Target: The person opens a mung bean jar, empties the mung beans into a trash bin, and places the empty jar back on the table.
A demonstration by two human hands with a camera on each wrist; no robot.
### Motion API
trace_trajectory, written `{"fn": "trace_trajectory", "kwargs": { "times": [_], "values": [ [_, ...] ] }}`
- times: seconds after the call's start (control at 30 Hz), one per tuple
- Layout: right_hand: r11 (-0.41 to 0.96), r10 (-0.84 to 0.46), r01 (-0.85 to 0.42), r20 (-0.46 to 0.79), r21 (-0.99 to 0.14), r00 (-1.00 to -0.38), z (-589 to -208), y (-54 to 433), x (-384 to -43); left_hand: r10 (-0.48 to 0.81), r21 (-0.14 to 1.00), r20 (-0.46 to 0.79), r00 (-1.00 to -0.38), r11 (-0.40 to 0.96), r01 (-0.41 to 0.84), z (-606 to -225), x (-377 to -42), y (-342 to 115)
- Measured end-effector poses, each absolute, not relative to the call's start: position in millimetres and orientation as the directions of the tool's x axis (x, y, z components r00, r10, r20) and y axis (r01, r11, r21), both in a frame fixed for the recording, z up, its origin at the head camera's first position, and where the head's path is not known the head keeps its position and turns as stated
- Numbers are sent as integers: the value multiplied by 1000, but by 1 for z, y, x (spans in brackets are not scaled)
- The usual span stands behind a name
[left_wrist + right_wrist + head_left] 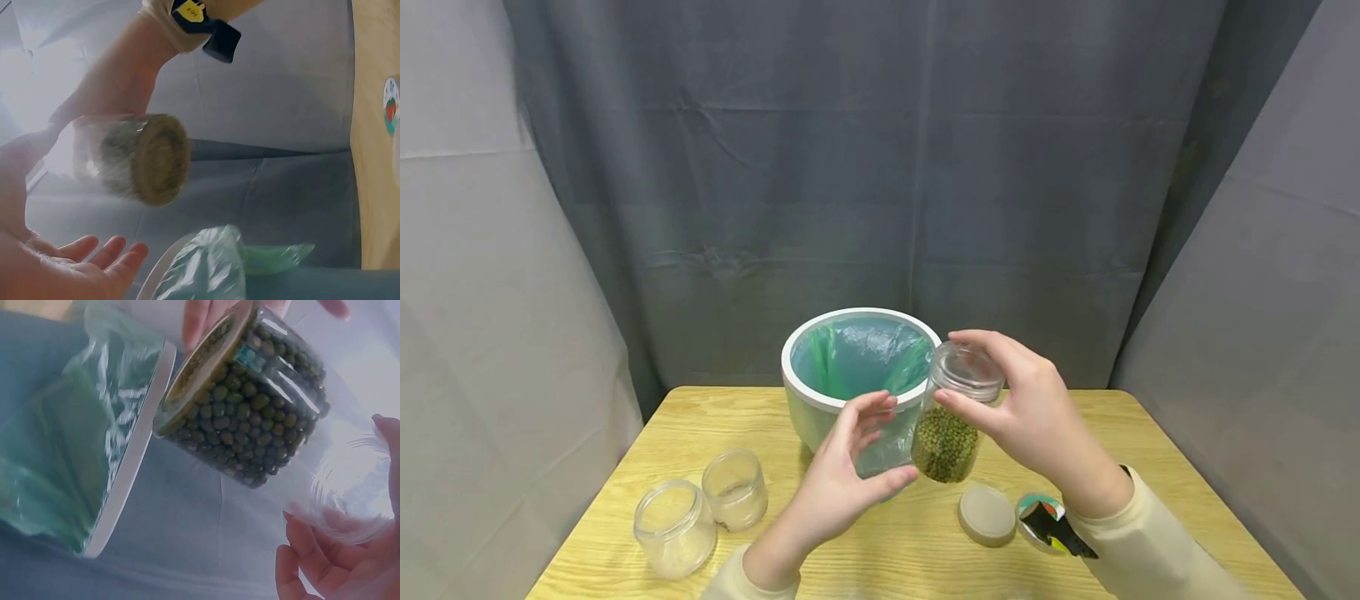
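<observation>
My right hand (1037,408) grips a glass jar (947,437) of small green beans by its upper end, thumb on the near side and fingers on the far side. The jar is raised and tilted, its beans lying in the lower part; no lid shows on its mouth. In the left wrist view the jar's base (161,159) faces the camera. Left of the jar, my left hand (842,479) is raised with fingers spread and the thumb near the jar's base. A round beige lid (987,515) lies on the table below the jar.
A white-rimmed bin (808,429) lined with a green bag stands behind the hands. Two glass jars, a wider one (676,533) and a smaller one (735,492), stand at left. A lid with a tomato picture (392,106) lies at right, partly behind my right wrist strap.
</observation>
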State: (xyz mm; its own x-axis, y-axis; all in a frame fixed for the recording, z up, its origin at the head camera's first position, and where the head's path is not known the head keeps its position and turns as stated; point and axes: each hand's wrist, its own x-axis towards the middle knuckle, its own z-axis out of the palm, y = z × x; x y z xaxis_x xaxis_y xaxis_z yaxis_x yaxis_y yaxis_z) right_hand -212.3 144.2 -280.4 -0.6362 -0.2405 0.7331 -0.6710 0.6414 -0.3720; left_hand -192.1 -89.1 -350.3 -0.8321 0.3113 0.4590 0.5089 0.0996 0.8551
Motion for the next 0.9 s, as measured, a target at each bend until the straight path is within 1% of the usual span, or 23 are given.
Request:
{"fn": "trace_trajectory", "kwargs": {
  "times": [0.13,0.43,0.63,0.9],
  "values": [
    [621,-253,-693,743,-367,-619,-285,139,-206,337,865,427,-839,120,488,-356,-191,-82],
    [568,-302,-766,789,-302,-535,-302,132,-196,388,883,386,-837,109,457,-372,-185,-73],
    [565,-313,-771,789,-292,-529,-310,129,-190,421,910,304,-854,136,391,-378,-177,-66],
    [543,-332,-790,792,-284,-512,-316,128,-186,425,912,291,-857,148,383,-384,-170,-59]
  ]
}}
